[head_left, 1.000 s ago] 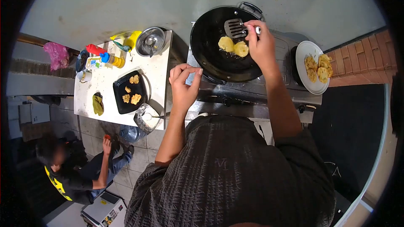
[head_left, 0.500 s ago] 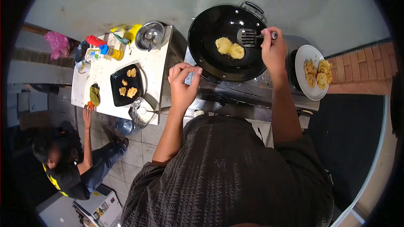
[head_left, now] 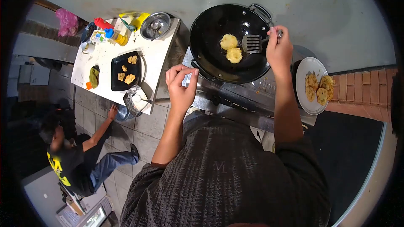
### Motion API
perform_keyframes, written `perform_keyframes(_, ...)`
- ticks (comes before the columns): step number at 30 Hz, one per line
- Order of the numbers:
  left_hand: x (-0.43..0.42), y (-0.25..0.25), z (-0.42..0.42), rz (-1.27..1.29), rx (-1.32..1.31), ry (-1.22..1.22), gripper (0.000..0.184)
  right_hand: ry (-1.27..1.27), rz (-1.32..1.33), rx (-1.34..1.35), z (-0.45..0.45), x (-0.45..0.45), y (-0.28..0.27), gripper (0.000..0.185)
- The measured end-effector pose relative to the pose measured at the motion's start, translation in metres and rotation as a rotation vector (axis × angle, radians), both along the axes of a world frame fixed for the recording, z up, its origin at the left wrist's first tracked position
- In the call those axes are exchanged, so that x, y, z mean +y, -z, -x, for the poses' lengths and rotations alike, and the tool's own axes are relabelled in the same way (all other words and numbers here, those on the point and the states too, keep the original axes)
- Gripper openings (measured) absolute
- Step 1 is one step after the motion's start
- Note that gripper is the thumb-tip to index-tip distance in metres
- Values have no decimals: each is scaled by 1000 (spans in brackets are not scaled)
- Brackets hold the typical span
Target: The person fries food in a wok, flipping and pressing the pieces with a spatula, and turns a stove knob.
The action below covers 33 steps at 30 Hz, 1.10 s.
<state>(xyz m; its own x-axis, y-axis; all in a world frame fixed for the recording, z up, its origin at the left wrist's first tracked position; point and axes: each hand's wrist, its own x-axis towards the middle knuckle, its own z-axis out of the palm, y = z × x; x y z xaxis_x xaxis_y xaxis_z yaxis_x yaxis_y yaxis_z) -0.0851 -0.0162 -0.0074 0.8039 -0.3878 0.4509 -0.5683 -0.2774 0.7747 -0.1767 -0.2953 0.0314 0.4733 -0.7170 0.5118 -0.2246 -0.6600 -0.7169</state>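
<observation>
My right hand [head_left: 280,52] is closed around the handle of a slotted spatula [head_left: 252,44], whose blade is inside the black wok [head_left: 210,29]. Left of the blade, two yellow fried pieces [head_left: 234,55] lie side by side on the wok's bottom. My left hand [head_left: 181,85] is beside the wok's lower left handle, thumb and index fingertips together; whatever may be between them is too small to tell. The wok sits on a metal stove [head_left: 252,96]. At the right, a white plate [head_left: 301,77] holds several fried pieces [head_left: 322,94].
On the white table [head_left: 158,71] at the left are a black tray [head_left: 115,75] with fried pieces, a metal bowl [head_left: 165,19], a yellow bottle [head_left: 121,39], a green cloth [head_left: 94,77] and a floury container [head_left: 136,101]. A co-worker [head_left: 69,159] reaches toward a blue jug [head_left: 123,112].
The spatula has moved right, away from the fried pieces. The co-worker's hand has left a small orange object at the table's corner and now reaches toward the jug below.
</observation>
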Motion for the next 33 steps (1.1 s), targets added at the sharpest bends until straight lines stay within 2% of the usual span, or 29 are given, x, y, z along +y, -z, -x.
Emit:
perform_keyframes(1,-1,0,2,-1,0,-4,7,-29,61,24,-3,-4,-2,19)
perform_keyframes(6,-1,0,6,-28,-1,-37,8,-97,43,23,-15,-14,-1,18)
perform_keyframes(11,-1,1,10,-43,5,-55,8,-33,-153,-4,-6,-4,7,19)
perform_keyframes(16,-1,1,9,-62,10,-46,8,-64,-254,-115,-2,-8,43,19)
perform_keyframes(20,-1,-1,3,-53,-1,-18,8,-13,-336,-145,1,3,37,17)
perform_keyframes(21,-1,-2,1,-59,-3,-12,8,-10,-333,-147,1,6,36,17)
perform_keyframes(23,-2,-5,-5,-61,-12,-1,8,-103,-94,-211,2,12,32,13)
perform_keyframes(26,-2,-7,-14,-59,-7,27,8,-74,-22,-121,3,22,20,12)
perform_keyframes(33,-1,-10,-28,-47,-17,88,8,-64,26,-169,7,24,23,10)
